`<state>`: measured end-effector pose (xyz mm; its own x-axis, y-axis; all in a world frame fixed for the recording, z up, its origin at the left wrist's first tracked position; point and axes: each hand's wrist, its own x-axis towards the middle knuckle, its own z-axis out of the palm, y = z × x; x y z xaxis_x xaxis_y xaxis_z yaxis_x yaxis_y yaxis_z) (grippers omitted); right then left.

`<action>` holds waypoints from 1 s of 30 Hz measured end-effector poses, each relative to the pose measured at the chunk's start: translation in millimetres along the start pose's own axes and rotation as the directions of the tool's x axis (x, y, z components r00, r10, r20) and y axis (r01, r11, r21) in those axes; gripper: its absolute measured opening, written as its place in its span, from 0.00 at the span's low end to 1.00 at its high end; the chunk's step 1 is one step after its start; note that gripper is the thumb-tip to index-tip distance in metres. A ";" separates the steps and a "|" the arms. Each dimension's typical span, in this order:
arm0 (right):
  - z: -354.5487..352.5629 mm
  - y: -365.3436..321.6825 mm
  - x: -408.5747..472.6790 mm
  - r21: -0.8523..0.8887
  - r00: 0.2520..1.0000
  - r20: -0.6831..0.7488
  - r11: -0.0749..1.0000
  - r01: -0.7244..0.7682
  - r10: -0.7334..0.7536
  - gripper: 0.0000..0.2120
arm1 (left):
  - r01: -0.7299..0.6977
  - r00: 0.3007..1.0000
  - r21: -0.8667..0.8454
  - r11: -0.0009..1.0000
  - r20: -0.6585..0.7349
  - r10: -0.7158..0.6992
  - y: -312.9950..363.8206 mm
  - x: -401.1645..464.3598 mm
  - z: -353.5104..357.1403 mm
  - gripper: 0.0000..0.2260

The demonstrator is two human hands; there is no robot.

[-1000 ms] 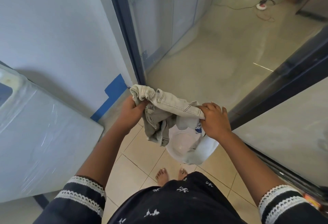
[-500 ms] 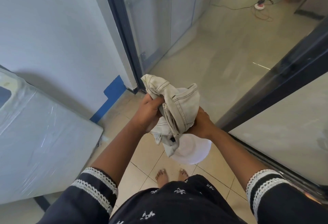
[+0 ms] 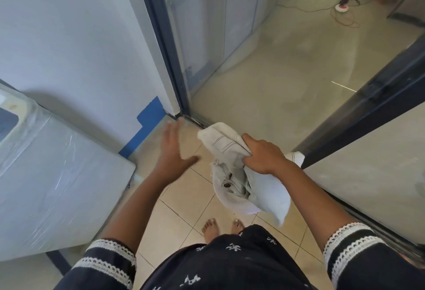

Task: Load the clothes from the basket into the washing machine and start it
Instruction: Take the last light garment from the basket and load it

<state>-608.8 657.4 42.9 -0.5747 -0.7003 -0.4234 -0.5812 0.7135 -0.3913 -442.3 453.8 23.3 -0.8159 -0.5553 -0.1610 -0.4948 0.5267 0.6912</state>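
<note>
The bundle of clothes (image 3: pixel 239 174) is now in my right hand (image 3: pixel 262 157) alone. It is a pale, jeans-like piece with a metal button and a white piece hanging under it. My right fingers are curled tight over the top fold and grip it, and the bundle hangs in the air over the tiled floor (image 3: pixel 184 209), in front of my bare feet (image 3: pixel 222 226).

Half a second ago both my hands were pressing the bundle together. Now my left hand (image 3: pixel 174 149) has let go. It is apart from the cloth, to the left of it, with the fingers spread and straight, holding nothing. It is a little blurred, so I think it is moving.

This change means, in my judgement, that the carrying is nearly finished. The washing machine (image 3: pixel 53 179) stands at my left, white and covered with a shiny plastic film, well apart from the bundle. My free hand points toward that side, probably to open the lid or to steady me. I cannot see the lid or the opening from here, and the basket is not in view.

On my right is a dark door frame (image 3: pixel 358 119) with glass, and beyond it a glossy floor with a cable.
</note>
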 end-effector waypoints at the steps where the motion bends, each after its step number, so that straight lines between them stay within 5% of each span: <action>1: -4.1 -5.8 1.4 0.006 1.000 -0.009 1.000 0.006 -0.006 0.19 | -0.055 0.991 -0.004 0.998 0.126 0.055 9.9 -3.0 8.8 0.54; 3: -14.6 -20.7 3.0 0.014 0.998 -0.034 0.999 0.046 -0.046 0.19 | -0.102 0.946 -0.023 0.995 0.306 0.104 24.8 -7.2 30.9 0.59; 6: -37.1 -41.1 0.1 0.036 0.989 -0.043 0.989 0.144 -0.143 0.19 | -0.137 0.973 -0.084 0.987 0.175 0.150 42.1 -7.8 52.1 0.60; 11: -55.5 -49.9 -12.6 0.237 0.953 -0.203 0.933 0.270 -0.225 0.18 | -0.213 0.974 0.004 0.977 -0.082 0.213 55.2 1.3 34.6 0.30; 15: -48.2 -37.9 -19.8 0.356 0.898 -0.397 0.870 0.340 -0.189 0.32 | -0.027 0.992 -0.328 0.944 -0.128 -0.016 37.0 6.5 29.7 0.22; 19: -27.4 6.7 -28.7 0.509 0.985 -0.161 0.850 0.135 -0.060 0.54 | 0.172 0.969 -0.825 0.538 0.042 -0.245 13.7 -4.5 26.0 0.16; 23: -0.2 31.5 -32.9 0.577 0.995 0.088 0.817 -0.015 -0.044 0.63 | 0.210 0.925 -0.958 0.193 0.131 -0.356 -1.3 -16.3 23.2 0.13; 28: 26.4 -1.1 -38.2 0.726 0.981 -0.009 0.673 0.139 -0.193 0.68 | 0.220 0.884 -0.975 0.021 0.191 -0.427 23.4 -20.3 33.4 0.23; 30: 30.2 -6.4 -40.0 0.805 0.974 -0.068 0.565 0.182 -0.216 0.64 | 0.235 0.900 -0.969 0.069 0.190 -0.393 27.1 -13.8 38.6 0.31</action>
<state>-564.7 681.5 37.6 -0.4729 -0.8380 -0.2723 0.0311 0.2930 -0.9556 -456.1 500.6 17.1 -0.5968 -0.5840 -0.5502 0.0637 -0.7181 0.6931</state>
